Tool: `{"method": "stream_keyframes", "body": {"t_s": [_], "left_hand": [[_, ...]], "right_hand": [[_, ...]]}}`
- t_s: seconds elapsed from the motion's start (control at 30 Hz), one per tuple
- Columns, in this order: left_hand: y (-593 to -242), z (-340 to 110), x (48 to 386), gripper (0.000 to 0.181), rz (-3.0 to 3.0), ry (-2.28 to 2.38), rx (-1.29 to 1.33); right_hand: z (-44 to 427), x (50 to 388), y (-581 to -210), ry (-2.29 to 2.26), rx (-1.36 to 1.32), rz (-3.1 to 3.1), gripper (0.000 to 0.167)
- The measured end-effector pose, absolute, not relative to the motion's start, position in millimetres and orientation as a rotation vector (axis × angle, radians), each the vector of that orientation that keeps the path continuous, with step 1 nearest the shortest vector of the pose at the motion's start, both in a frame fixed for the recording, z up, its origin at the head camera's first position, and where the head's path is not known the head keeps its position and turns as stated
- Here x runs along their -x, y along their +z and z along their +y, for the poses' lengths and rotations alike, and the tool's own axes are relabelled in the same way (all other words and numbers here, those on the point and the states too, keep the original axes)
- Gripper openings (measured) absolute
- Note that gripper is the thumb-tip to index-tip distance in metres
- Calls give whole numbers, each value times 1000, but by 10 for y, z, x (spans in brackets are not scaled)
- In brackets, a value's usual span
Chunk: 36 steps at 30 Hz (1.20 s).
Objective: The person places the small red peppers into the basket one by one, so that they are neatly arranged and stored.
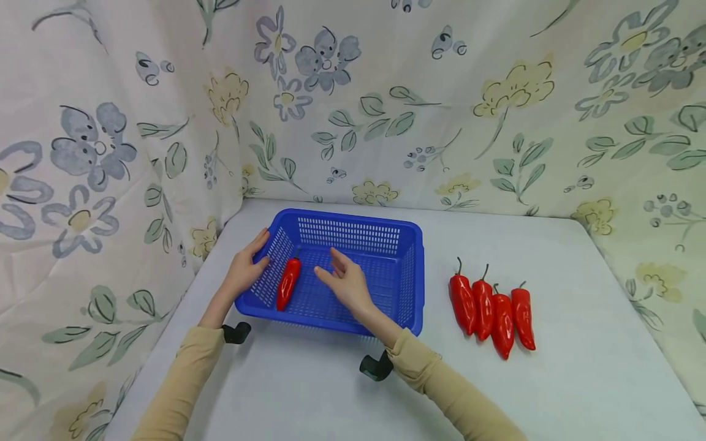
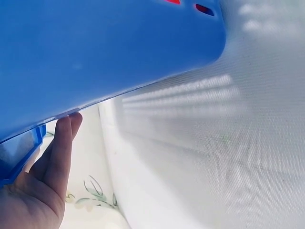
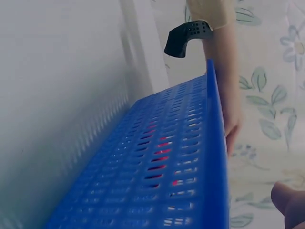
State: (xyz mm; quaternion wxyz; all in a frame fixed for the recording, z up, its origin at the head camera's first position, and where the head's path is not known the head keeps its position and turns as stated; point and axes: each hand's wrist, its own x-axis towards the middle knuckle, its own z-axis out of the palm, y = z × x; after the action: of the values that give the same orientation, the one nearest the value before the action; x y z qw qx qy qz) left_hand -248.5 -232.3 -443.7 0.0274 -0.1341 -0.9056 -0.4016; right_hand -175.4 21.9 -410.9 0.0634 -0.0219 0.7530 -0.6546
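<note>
A blue plastic basket with slotted walls stands on the white table. Inside it, toward the left, lies one red chili pepper, its stem pointing to the back. My left hand holds the basket's left rim; the left wrist view shows its fingers against the wall's outer side. Over the middle of the basket is my right hand, thumb and fingers apart and nothing between them. Its fingertip peeks in at the edge of the right wrist view. Several red chili peppers lie side by side right of the basket.
A white table carries everything. Floral cloth hangs behind it and along the left and right sides. A black camera mount sits under each wrist, the left one and the right one, near the basket's front.
</note>
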Motion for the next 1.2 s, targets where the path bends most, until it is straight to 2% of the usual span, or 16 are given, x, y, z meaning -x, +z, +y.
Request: {"method": "stream_keyframes", "body": {"t_s": [0.77,1.2], "left_hand": [[-4430,-2332,2478,60,-2805,-1250,405],[-4429,-2327,2486,60,-2797,-1270,402]], "right_hand": [[928,1548,-3995,-2061,125,2390,67],[1369,1412,-3966,-2036,28,2476,67]]}}
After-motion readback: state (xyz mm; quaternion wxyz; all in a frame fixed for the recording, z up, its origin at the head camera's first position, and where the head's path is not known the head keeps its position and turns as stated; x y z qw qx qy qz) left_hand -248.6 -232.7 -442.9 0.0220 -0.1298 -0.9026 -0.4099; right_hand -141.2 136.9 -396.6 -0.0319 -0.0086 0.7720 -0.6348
